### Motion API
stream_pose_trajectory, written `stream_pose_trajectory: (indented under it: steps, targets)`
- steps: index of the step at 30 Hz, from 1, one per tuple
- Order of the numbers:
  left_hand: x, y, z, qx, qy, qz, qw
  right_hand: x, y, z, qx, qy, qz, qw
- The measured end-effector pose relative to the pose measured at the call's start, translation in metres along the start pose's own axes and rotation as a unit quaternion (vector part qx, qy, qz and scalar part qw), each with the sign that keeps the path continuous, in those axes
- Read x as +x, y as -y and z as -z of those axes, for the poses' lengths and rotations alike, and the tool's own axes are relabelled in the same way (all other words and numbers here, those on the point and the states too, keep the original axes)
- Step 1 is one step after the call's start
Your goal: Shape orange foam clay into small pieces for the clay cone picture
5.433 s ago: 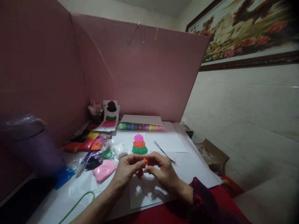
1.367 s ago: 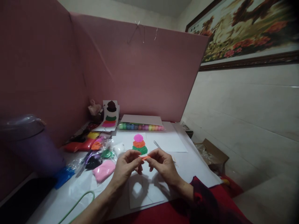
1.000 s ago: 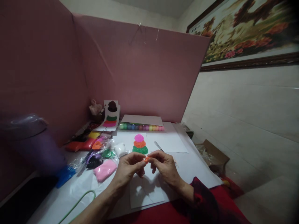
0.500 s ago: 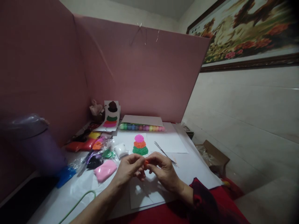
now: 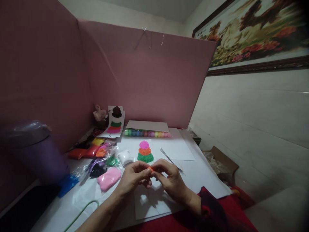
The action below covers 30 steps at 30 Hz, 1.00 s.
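Between the fingertips of my left hand (image 5: 135,176) and my right hand (image 5: 170,180) is a small piece of orange modelling clay (image 5: 151,169). Both hands pinch it above a white sheet (image 5: 147,209), and the fingers hide part of it. Just beyond them lies a paper with a stacked shape (image 5: 145,151) in pink, orange and green. A pair of metal tweezers (image 5: 169,158) rests to the right of that shape, partly behind my right hand.
Bags of coloured clay, including a pink one (image 5: 109,179) and a white one (image 5: 125,158), lie left of my hands. A purple bottle (image 5: 41,151) stands far left. At the back are a pack of coloured pots (image 5: 147,133) and a propped picture card (image 5: 115,122). A cardboard box (image 5: 223,161) sits right.
The orange clay stays pinched between both hands, and the fingers have shifted slightly around it. The whole view has moved down a little in the picture.
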<state>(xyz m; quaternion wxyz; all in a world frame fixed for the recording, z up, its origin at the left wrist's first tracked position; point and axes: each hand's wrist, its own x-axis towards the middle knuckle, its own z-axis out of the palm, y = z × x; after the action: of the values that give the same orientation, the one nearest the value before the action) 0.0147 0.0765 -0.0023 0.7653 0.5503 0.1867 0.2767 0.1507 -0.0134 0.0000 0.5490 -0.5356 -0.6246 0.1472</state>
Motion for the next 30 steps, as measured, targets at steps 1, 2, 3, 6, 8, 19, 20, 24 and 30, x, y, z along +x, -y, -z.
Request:
stream_pose_trajectory:
  steps: [1, 2, 3, 6, 8, 19, 20, 24, 30]
  targets:
    - [-0.001, -0.001, -0.001, 0.002, -0.002, -0.001, 1.0, 0.0, 0.001, 0.0, 0.0, 0.005, -0.001, 1.0]
    - [-0.001, -0.001, -0.001, 0.006, -0.005, -0.001, 1.0, 0.0, 0.002, 0.001, 0.002, 0.01, -0.004, 1.0]
    - [-0.001, -0.002, -0.002, 0.009, -0.008, 0.0, 1.0, 0.0, 0.003, 0.001, 0.007, 0.015, -0.011, 1.0]
    - [-0.001, -0.003, -0.005, 0.03, -0.025, 0.002, 0.999, 0.001, 0.004, -0.001, 0.069, 0.018, -0.052, 0.996]
    - [-0.001, -0.005, -0.007, 0.035, -0.044, -0.002, 0.998, 0.003, 0.001, -0.002, 0.15, 0.008, -0.091, 0.984]
    - [-0.002, -0.009, -0.004, 0.007, -0.05, -0.01, 0.999, 0.009, -0.011, -0.004, 0.267, -0.044, -0.137, 0.953]
    - [-0.001, -0.008, -0.004, 0.013, -0.047, -0.011, 0.999, 0.009, -0.01, -0.004, 0.267, -0.04, -0.135, 0.954]
    - [0.0, -0.005, -0.004, 0.015, -0.047, -0.022, 0.999, 0.006, -0.007, -0.006, 0.264, -0.022, -0.127, 0.956]
    - [-0.002, -0.003, -0.007, 0.078, -0.04, -0.056, 0.995, 0.002, 0.0, -0.005, 0.166, -0.014, -0.099, 0.981]
